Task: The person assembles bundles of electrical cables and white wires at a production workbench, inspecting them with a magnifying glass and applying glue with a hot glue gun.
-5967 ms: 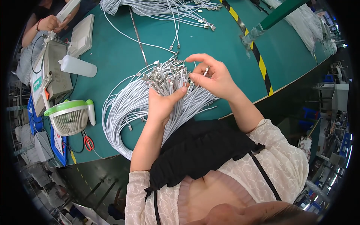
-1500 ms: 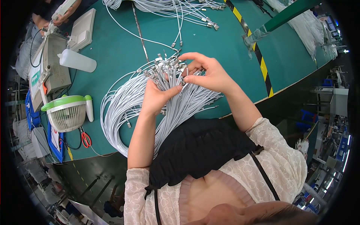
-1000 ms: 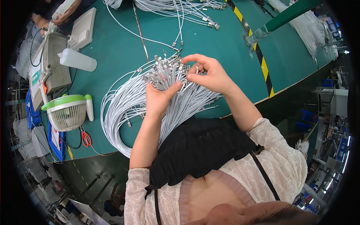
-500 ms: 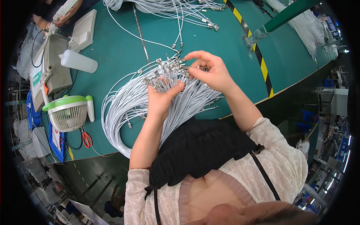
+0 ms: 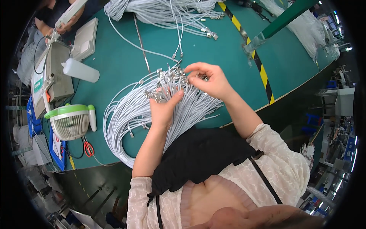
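Note:
A thick bundle of white cables (image 5: 114, 126) lies curved on the green table, its many ends tipped with small metal connectors (image 5: 173, 76). My left hand (image 5: 164, 110) is wrapped round the bundle just below these ends, thumb across the front, and they stand up in a cluster above it. At the right side of the cluster, my right hand (image 5: 213, 82) has its fingers bent and its thumb facing the index finger. Some metal connectors show between thumb and fingers; which single cable it grips is too small to tell.
More white cables (image 5: 152, 11) lie at the back. To the left are a white bottle (image 5: 82, 70), a green-and-white fan (image 5: 70, 122), red scissors (image 5: 88, 149) and a grey box-shaped device (image 5: 59, 82). Yellow-black tape (image 5: 263, 72) and a green post (image 5: 286, 21) are at right. Another person's hand (image 5: 65, 26) shows far left.
The whole view has shifted slightly, with the table and hands lower in it. Both hands stay at the connector cluster, with the right fingers only slightly moved.

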Demonstrator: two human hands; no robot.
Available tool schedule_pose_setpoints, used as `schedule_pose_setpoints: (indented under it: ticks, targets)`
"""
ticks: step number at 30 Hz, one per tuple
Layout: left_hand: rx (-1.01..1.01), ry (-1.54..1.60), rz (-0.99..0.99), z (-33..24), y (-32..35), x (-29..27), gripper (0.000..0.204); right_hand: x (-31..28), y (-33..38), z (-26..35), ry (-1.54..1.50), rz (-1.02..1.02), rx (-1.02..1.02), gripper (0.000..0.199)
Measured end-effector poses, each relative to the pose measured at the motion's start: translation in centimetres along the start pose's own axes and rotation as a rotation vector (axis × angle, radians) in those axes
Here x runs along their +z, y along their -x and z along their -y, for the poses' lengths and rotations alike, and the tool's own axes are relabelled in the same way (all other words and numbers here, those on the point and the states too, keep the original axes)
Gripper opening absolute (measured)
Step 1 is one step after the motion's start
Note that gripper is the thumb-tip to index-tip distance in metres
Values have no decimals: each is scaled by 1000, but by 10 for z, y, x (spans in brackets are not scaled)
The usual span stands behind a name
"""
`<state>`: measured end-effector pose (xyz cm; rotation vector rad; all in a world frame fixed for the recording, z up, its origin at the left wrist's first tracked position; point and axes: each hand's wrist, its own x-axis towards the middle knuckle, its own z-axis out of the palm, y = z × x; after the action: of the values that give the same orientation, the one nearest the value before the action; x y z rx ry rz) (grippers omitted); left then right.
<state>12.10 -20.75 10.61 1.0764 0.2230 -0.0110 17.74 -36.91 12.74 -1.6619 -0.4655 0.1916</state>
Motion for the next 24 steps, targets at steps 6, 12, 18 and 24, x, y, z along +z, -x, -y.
schedule_pose_setpoints:
  ticks: [6, 12, 18, 24]
  targets:
    - [-44, -28, 29, -3, 3, 0, 29, 5, -6, 13, -12, 9, 16, 23]
    - [21, -61, 43, -2, 2, 3, 19, 1, -6, 10, -47, 24, 59, 23]
    - [22, -68, -2, 0, 2, 7, 16, 3, -6, 10, -125, -34, 58, 22]
    - [23, -100, -49, -2, 5, 13, 17, 2, -5, 7, -113, -46, 33, 20]
